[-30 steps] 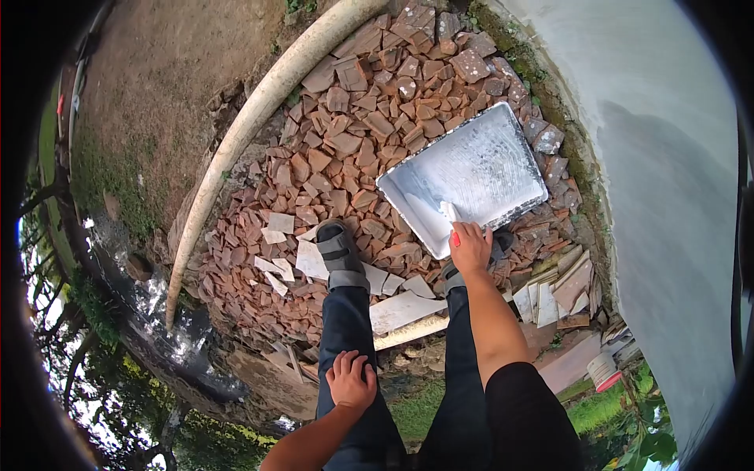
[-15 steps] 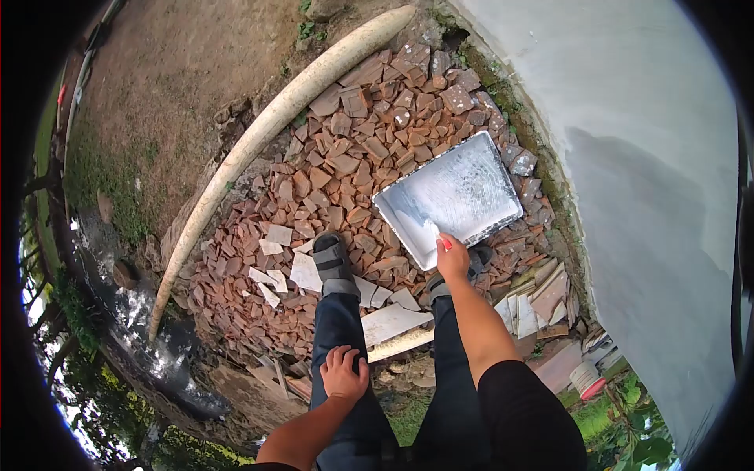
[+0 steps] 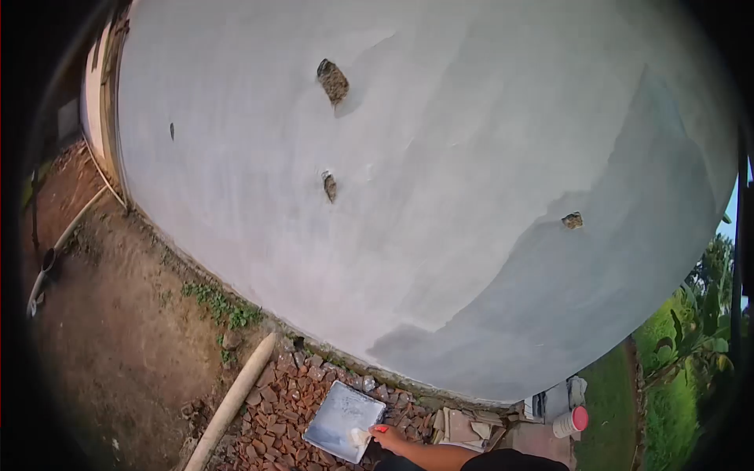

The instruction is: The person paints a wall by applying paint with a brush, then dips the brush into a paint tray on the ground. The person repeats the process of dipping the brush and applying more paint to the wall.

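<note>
My right hand [image 3: 388, 439] is low in the view, its fingers wrapped round the red handle of a paintbrush [image 3: 360, 436]. The brush's whitish head rests at the near right part of a paint tray [image 3: 344, 412], coated with white and grey paint. That tray lies on broken tile pieces beside the wall. My left hand is out of view. A large wall [image 3: 377, 235] fills most of the picture, pale over much of its face and darker grey toward the lower right.
Rough holes [image 3: 333, 82] break the wall's surface. Broken red tiles [image 3: 271, 412] cover the ground around the tray, with a pale pole [image 3: 233, 400] along their left side. To the right stands a white bucket with a red end [image 3: 571, 421], near stacked slabs [image 3: 459, 427].
The view has swung up from the ground to the wall. My left hand, which lay on my left knee, has left the picture. My right hand still holds the brush at the tray.
</note>
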A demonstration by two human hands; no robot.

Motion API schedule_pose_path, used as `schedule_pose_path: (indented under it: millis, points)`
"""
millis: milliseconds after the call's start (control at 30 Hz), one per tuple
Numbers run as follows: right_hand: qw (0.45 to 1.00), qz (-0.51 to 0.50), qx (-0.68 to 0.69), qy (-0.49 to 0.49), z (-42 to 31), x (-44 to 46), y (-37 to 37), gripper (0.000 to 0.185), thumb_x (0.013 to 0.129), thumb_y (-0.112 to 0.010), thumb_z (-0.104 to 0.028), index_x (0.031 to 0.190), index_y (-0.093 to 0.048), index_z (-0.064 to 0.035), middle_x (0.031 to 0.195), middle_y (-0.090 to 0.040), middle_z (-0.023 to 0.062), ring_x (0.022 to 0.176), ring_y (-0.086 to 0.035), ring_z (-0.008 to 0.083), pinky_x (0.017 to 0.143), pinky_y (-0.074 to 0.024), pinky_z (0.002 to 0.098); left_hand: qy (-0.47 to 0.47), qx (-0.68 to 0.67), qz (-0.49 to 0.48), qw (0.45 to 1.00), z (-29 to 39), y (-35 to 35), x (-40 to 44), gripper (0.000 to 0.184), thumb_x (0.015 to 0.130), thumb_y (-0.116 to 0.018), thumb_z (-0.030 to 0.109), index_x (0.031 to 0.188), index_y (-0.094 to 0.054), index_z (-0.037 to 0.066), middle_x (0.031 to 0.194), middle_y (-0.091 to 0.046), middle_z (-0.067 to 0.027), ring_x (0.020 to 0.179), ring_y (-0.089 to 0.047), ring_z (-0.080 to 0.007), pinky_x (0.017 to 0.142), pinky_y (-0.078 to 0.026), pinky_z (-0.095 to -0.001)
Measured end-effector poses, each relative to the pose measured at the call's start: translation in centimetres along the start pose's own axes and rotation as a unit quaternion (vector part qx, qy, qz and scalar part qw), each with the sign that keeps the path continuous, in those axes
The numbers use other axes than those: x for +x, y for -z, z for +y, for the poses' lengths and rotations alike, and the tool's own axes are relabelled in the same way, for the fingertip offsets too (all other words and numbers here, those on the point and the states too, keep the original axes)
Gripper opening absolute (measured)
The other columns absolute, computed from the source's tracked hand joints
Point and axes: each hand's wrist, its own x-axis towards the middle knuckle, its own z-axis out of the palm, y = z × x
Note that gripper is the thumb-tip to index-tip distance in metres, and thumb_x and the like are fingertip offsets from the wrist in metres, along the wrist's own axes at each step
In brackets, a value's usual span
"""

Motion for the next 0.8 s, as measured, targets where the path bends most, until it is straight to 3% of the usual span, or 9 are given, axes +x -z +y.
schedule_pose_path:
  millis: [33,67,167,267,300,333,467,533,800]
  points:
    - [0.993,-0.020,0.089,-0.074,-1.7,-1.5,0.7,0.037,0.086,-0.061,-0.041,0.112,-0.063,-0.0159,0.098,-0.064,0.0007,0.084,-0.063,0.0148,0.059,-0.0492,0.0317,-0.052,-0.026,-0.013,0.998,7.0,-0.5,1.2,0.028,0.091,-0.042,0.014,0.072,-0.052,-0.003,0.066,-0.053,-0.0142,0.054,-0.052,-0.0263,0.051,-0.042,-0.0392]
    - [0.982,0.001,0.182,-0.046,-1.5,-2.3,1.0,0.036,0.085,-0.062,-0.044,0.105,-0.064,-0.0144,0.085,-0.064,0.0004,0.084,-0.062,0.0161,0.060,-0.0493,0.0318,-0.100,-0.040,-0.029,0.994,12.2,-1.2,3.3,0.028,0.091,-0.042,0.014,0.072,-0.052,-0.002,0.066,-0.053,-0.0142,0.054,-0.052,-0.0263,0.051,-0.042,-0.0392]
    - [0.904,-0.017,0.421,-0.078,-2.9,-5.1,1.9,0.040,0.087,-0.061,-0.038,0.118,-0.053,-0.0134,0.112,-0.059,0.0043,0.098,-0.062,0.0237,0.070,-0.0504,0.0382,-0.213,-0.048,-0.056,0.974,23.7,0.1,6.8,0.027,0.091,-0.042,0.015,0.072,-0.052,-0.002,0.066,-0.053,-0.0142,0.054,-0.052,-0.0263,0.052,-0.042,-0.0395]
    - [0.819,0.007,0.573,-0.021,-4.5,-11.5,3.0,0.038,0.091,-0.051,-0.039,0.117,-0.051,-0.0111,0.117,-0.057,0.0122,0.104,-0.060,0.0298,0.081,-0.0506,0.0450,-0.295,-0.018,-0.073,0.952,30.9,3.1,8.5,0.027,0.091,-0.043,0.015,0.072,-0.053,-0.002,0.066,-0.053,-0.0143,0.054,-0.052,-0.0262,0.052,-0.042,-0.0397]
    - [0.783,0.025,0.622,-0.001,-5.0,-13.3,3.2,0.045,0.091,-0.053,-0.037,0.121,-0.048,-0.0046,0.120,-0.053,0.0193,0.110,-0.054,0.0349,0.088,-0.0464,0.0490,-0.317,-0.006,-0.076,0.945,32.6,3.9,9.0,0.027,0.091,-0.043,0.015,0.072,-0.053,-0.002,0.065,-0.053,-0.0143,0.054,-0.052,-0.0262,0.052,-0.042,-0.0398]
    - [0.723,0.052,0.688,0.032,-5.1,-15.5,3.2,0.044,0.092,-0.052,-0.036,0.120,-0.049,-0.0027,0.120,-0.053,0.0197,0.111,-0.054,0.0349,0.090,-0.0450,0.0483,-0.353,0.016,-0.071,0.933,35.5,6.3,10.3,0.027,0.091,-0.043,0.015,0.072,-0.053,-0.002,0.065,-0.053,-0.0143,0.055,-0.052,-0.0262,0.052,-0.042,-0.0399]
    - [0.648,0.138,0.748,0.040,-4.6,-16.8,4.3,0.038,0.089,-0.058,-0.037,0.103,-0.055,-0.0017,0.106,-0.060,0.0151,0.102,-0.058,0.0291,0.088,-0.0471,0.0432,-0.391,0.063,-0.051,0.917,39.4,12.8,11.9,0.027,0.090,-0.043,0.016,0.073,-0.053,-0.002,0.065,-0.053,-0.0143,0.055,-0.052,-0.0261,0.052,-0.042,-0.0402]
    - [0.642,0.141,0.748,0.094,-4.3,-16.7,5.2,0.034,0.088,-0.061,-0.037,0.098,-0.059,-0.0044,0.098,-0.063,0.0116,0.094,-0.061,0.0253,0.086,-0.0484,0.0416,-0.400,0.078,-0.041,0.912,40.5,14.6,12.8,0.027,0.090,-0.043,0.016,0.073,-0.054,-0.002,0.065,-0.053,-0.0144,0.055,-0.052,-0.0261,0.052,-0.042,-0.0403]
    - [0.617,0.107,0.771,0.115,-7.7,-14.1,10.5,0.015,0.088,-0.061,-0.023,0.093,-0.060,-0.0093,0.088,-0.066,0.0092,0.085,-0.066,0.0225,0.077,-0.0535,0.0375,-0.377,0.133,-0.019,0.917,38.4,18.9,11.6,0.027,0.090,-0.044,0.017,0.074,-0.054,-0.001,0.065,-0.053,-0.0144,0.056,-0.053,-0.0260,0.053,-0.042,-0.0410]
